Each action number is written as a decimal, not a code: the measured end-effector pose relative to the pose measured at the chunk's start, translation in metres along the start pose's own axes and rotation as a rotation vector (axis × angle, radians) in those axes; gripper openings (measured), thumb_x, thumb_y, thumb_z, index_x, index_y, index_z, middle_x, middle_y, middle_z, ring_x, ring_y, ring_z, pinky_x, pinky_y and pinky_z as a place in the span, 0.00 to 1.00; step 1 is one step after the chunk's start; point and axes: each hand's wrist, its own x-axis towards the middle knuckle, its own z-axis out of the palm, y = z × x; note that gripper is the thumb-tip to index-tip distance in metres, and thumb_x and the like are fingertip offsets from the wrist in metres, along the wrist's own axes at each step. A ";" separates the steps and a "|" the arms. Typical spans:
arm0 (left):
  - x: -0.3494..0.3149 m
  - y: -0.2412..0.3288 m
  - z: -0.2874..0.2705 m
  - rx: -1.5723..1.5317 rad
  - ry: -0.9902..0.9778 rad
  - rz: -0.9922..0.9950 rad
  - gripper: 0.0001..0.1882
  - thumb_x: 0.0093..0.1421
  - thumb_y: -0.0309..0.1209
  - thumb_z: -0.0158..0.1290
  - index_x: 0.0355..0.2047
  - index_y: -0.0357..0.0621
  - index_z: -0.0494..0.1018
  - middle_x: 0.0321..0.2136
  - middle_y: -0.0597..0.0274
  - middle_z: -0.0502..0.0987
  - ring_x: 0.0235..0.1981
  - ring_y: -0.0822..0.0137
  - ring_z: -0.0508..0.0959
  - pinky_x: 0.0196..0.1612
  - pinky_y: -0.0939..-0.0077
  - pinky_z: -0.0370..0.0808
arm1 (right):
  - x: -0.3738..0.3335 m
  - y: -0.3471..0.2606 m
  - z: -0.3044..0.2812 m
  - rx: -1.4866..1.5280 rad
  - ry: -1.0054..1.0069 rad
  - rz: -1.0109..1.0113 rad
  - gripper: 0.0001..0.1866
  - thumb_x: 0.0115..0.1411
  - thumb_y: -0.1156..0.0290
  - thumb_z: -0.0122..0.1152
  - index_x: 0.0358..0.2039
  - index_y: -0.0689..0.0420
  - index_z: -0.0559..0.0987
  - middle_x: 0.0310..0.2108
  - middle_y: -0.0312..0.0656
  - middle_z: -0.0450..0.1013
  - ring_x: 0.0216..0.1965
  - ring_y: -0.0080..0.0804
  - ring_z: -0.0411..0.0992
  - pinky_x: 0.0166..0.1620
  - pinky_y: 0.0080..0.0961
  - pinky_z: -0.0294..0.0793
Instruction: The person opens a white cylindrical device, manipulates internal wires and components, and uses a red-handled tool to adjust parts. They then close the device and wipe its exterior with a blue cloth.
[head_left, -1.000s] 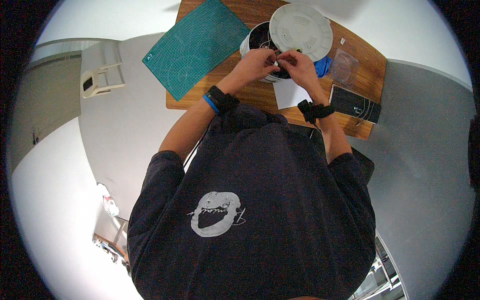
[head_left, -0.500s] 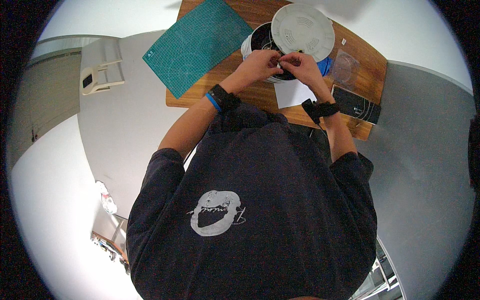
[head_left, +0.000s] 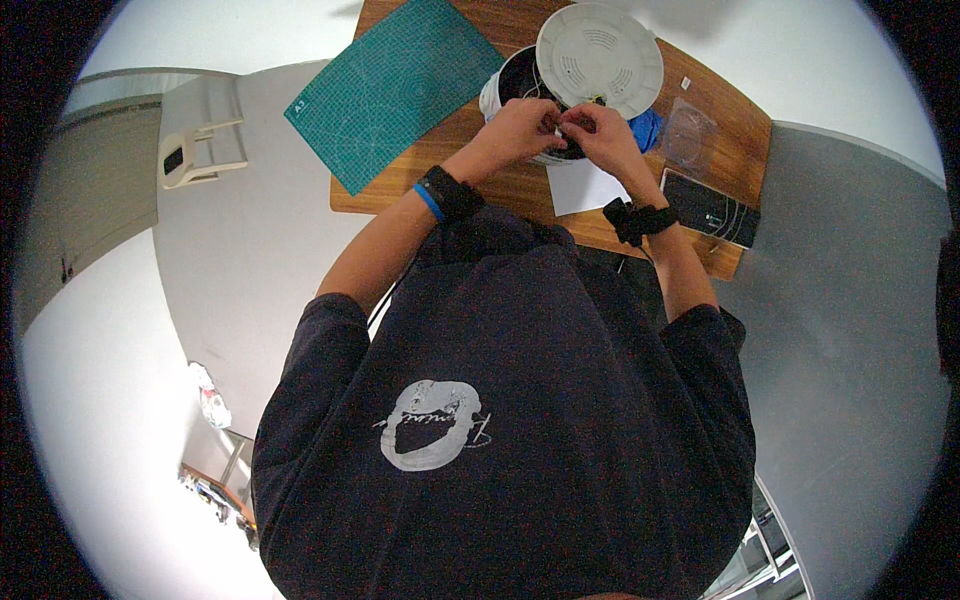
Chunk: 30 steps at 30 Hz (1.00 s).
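A round white housing (head_left: pixel 490 98) with a dark inside stands on the wooden table, thin wires showing within it. Its pale round vented cover (head_left: pixel 603 60) leans over the far right of the opening. Above the near side of the housing, my left hand (head_left: pixel 522 128) and my right hand (head_left: pixel 602 135) meet with fingertips pinched close together. Whatever sits between the fingertips is too small to make out, perhaps a bit of wire. A small yellowish part shows at the cover's lower edge, just beyond my right hand.
A green cutting mat (head_left: pixel 400 90) lies at the left of the wooden table (head_left: pixel 740 140). White paper (head_left: pixel 585 188) is near the front edge. Blue material (head_left: pixel 646 130), a clear plastic case (head_left: pixel 690 138) and a black box with cables (head_left: pixel 710 208) lie to the right. A pale chair (head_left: pixel 200 155) stands farther left.
The round cover has shifted slightly left and up. Both hands stay pinched at nearly the same spot, with a small turn of the right wrist.
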 end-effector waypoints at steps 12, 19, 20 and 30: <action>-0.003 -0.005 0.002 0.062 -0.056 -0.077 0.19 0.55 0.36 0.70 0.42 0.38 0.80 0.34 0.51 0.85 0.36 0.55 0.85 0.42 0.63 0.81 | 0.001 0.007 0.003 0.090 -0.014 0.019 0.13 0.61 0.62 0.70 0.41 0.57 0.85 0.37 0.47 0.84 0.39 0.42 0.83 0.45 0.35 0.81; 0.002 -0.013 -0.003 -0.046 -0.131 -0.084 0.16 0.57 0.33 0.67 0.42 0.37 0.82 0.35 0.51 0.86 0.34 0.61 0.85 0.41 0.66 0.82 | -0.007 0.000 0.001 0.011 0.017 -0.032 0.10 0.64 0.68 0.68 0.43 0.59 0.83 0.36 0.43 0.83 0.38 0.32 0.82 0.43 0.30 0.80; 0.003 -0.013 -0.004 -0.061 -0.147 -0.089 0.16 0.57 0.33 0.67 0.43 0.37 0.82 0.36 0.52 0.86 0.34 0.62 0.85 0.42 0.66 0.82 | -0.009 -0.001 0.001 -0.010 0.024 -0.033 0.10 0.64 0.68 0.67 0.42 0.59 0.83 0.36 0.43 0.83 0.38 0.33 0.82 0.43 0.30 0.79; 0.000 -0.013 -0.003 -0.141 -0.193 -0.109 0.19 0.52 0.36 0.71 0.41 0.38 0.83 0.33 0.55 0.86 0.35 0.65 0.85 0.42 0.68 0.82 | -0.013 0.002 0.006 -0.021 0.042 -0.046 0.09 0.64 0.69 0.67 0.42 0.59 0.83 0.37 0.46 0.81 0.38 0.36 0.80 0.43 0.32 0.78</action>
